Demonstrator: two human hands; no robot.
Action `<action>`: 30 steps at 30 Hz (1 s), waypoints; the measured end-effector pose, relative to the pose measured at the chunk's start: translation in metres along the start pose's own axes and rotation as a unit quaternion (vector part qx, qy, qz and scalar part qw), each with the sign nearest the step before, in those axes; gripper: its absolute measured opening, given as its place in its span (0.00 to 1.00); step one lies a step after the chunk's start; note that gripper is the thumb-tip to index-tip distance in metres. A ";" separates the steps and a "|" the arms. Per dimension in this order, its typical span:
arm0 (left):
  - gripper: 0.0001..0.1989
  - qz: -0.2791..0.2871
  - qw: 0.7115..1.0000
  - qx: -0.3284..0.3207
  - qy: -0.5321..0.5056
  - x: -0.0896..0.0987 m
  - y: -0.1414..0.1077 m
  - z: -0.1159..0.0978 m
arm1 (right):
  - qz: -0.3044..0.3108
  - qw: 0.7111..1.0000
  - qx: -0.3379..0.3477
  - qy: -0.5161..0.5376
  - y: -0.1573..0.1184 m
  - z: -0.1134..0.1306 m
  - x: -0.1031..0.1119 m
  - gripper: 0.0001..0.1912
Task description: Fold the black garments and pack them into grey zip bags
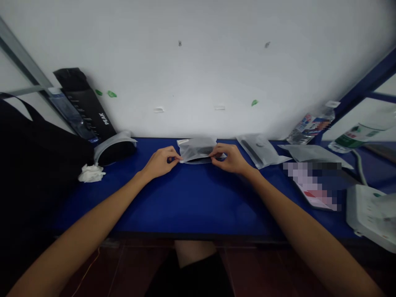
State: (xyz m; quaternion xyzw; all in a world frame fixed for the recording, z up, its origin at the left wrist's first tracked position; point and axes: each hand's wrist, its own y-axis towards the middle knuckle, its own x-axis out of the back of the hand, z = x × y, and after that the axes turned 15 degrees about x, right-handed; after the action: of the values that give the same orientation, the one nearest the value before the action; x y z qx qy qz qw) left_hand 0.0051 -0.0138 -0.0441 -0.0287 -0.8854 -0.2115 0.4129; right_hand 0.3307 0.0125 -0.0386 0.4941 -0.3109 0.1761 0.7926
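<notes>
A frosted zip bag (198,147) lies on the blue table against the white wall, its mouth facing me and parted, with something dark inside. My left hand (163,161) pinches the left end of the mouth, by the small white slider. The right end of the opening is between the thumb and fingers of my right hand (228,158). To the right of that hand lies another frosted bag (261,150) with a dark item in it.
Left stand a black bag (37,165), crumpled tissue (92,173), a frosted bag with a black item (116,148), and a black PEAK box (83,103) beside a bottle. Right are two bottles, another frosted bag (315,154), a phone-like device (312,185) and a white power strip (371,214).
</notes>
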 end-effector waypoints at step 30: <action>0.12 0.058 0.964 0.248 -0.076 -0.011 -0.001 -0.022 | 0.141 0.984 0.066 -0.081 0.005 0.014 -0.011 0.06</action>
State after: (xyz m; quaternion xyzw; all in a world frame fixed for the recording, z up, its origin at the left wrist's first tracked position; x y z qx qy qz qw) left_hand 0.0276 -0.0222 -0.0398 0.0071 -0.9356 0.0422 0.3505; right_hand 0.3151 0.0025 -0.0382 0.5096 -0.4285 0.2655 0.6973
